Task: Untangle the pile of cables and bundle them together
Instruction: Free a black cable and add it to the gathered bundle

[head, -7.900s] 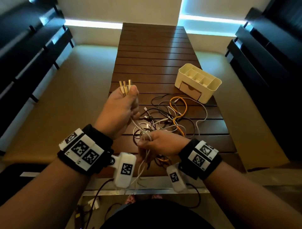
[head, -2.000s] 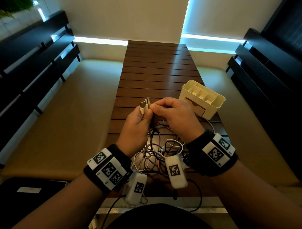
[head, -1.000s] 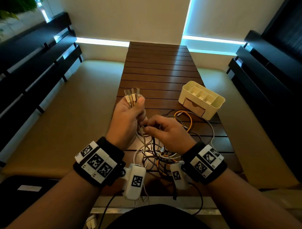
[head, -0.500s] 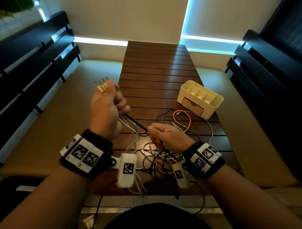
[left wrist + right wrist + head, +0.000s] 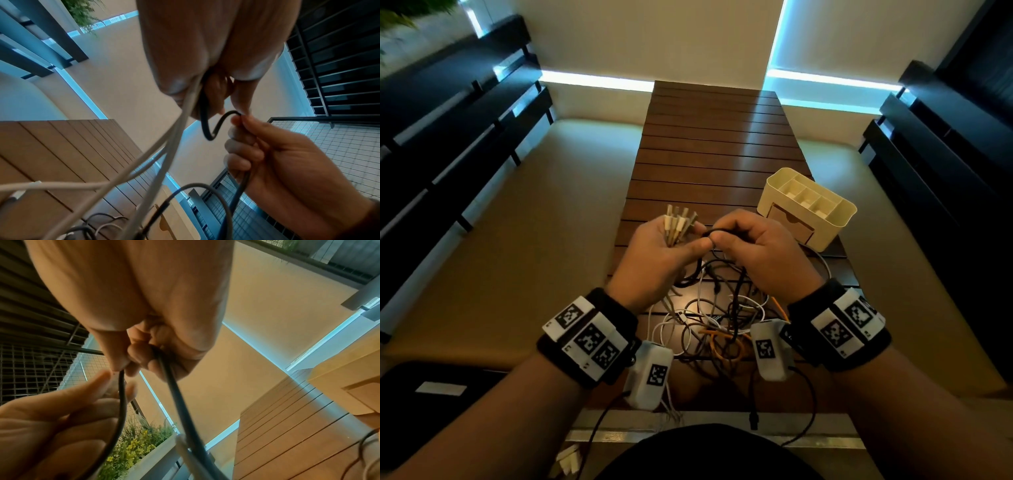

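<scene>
The left hand (image 5: 654,253) is gripping a fan of pale cable plugs (image 5: 678,223), their ends sticking up past the fingers while the thumb is pressing across their cords; the white cords (image 5: 164,146) are trailing down from this fist toward the table. The right hand (image 5: 760,253) is sitting just beside it, fingers curled, pinching a bent black cable (image 5: 213,128) between thumb and fingertips; in the left wrist view this cable is looping from the left hand's grip to the right hand's pinch, and in the right wrist view its two strands are hanging down from the right fist. Both hands are hovering above the tangled pile of cables (image 5: 717,318), which is lying on the near end of the slatted wooden table (image 5: 715,137), with white, black and orange strands crossing each other under the wrists. A cream desk organiser (image 5: 808,205) with open compartments and a small drawer is standing on the table beyond the right hand, near the table's right edge, apart from the pile
</scene>
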A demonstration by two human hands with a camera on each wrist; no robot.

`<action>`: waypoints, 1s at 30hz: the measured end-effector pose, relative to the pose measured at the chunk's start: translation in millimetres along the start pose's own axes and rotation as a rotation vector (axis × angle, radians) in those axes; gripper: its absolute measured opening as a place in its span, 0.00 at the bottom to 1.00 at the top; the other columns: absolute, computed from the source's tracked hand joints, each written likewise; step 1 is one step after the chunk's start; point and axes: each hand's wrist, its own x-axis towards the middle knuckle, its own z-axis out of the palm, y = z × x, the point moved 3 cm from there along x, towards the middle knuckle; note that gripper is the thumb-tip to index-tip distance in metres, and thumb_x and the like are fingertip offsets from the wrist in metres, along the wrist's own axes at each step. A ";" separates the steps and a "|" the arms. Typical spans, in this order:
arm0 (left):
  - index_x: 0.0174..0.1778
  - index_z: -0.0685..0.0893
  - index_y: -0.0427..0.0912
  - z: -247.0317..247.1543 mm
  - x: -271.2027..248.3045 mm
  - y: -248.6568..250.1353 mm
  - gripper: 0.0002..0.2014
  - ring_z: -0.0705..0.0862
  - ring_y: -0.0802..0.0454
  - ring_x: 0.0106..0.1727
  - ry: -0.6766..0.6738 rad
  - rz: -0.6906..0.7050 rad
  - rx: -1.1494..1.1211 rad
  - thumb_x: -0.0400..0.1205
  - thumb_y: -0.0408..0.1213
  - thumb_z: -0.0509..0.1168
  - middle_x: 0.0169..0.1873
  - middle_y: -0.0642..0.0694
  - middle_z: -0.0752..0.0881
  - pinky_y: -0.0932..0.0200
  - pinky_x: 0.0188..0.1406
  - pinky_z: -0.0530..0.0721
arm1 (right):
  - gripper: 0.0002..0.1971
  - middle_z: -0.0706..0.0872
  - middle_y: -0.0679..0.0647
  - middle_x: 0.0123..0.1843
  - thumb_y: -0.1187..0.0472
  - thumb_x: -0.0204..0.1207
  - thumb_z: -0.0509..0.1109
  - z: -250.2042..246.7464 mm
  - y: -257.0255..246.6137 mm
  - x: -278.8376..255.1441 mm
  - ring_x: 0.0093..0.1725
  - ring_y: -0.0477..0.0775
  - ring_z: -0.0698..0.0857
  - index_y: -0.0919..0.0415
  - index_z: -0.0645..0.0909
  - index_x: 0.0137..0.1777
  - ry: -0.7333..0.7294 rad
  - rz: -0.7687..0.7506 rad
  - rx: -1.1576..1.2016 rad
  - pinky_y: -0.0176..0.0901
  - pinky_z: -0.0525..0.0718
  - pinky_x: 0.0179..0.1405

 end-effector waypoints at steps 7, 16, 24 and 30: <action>0.40 0.81 0.36 -1.5 3.7 6.1 0.08 0.69 0.59 0.21 -0.127 0.033 0.124 0.82 0.36 0.69 0.20 0.56 0.74 0.61 0.21 0.70 | 0.05 0.86 0.42 0.38 0.62 0.82 0.70 0.8 -0.5 -1.6 0.37 0.40 0.82 0.52 0.85 0.48 -0.011 -0.020 0.071 0.33 0.81 0.38; 0.38 0.77 0.43 -40.2 10.9 11.2 0.10 0.63 0.57 0.19 0.140 0.042 -0.113 0.85 0.32 0.64 0.19 0.56 0.68 0.63 0.18 0.68 | 0.14 0.77 0.49 0.30 0.53 0.87 0.61 10.3 42.2 -22.7 0.29 0.52 0.77 0.59 0.84 0.49 -0.125 0.325 0.146 0.50 0.80 0.36; 0.33 0.78 0.45 -44.5 6.7 -4.6 0.14 0.66 0.60 0.21 0.145 -0.153 0.472 0.85 0.39 0.67 0.23 0.52 0.72 0.65 0.22 0.68 | 0.04 0.85 0.41 0.44 0.54 0.82 0.70 -19.2 38.1 -8.4 0.45 0.39 0.83 0.49 0.86 0.47 -0.013 0.170 -0.335 0.38 0.80 0.46; 0.47 0.86 0.42 -9.2 8.3 20.5 0.07 0.81 0.52 0.34 0.036 0.044 0.549 0.84 0.41 0.67 0.37 0.45 0.86 0.60 0.33 0.80 | 0.04 0.83 0.41 0.42 0.56 0.79 0.73 -7.9 16.6 -3.2 0.43 0.38 0.82 0.54 0.89 0.48 -0.104 -0.040 -0.399 0.27 0.75 0.43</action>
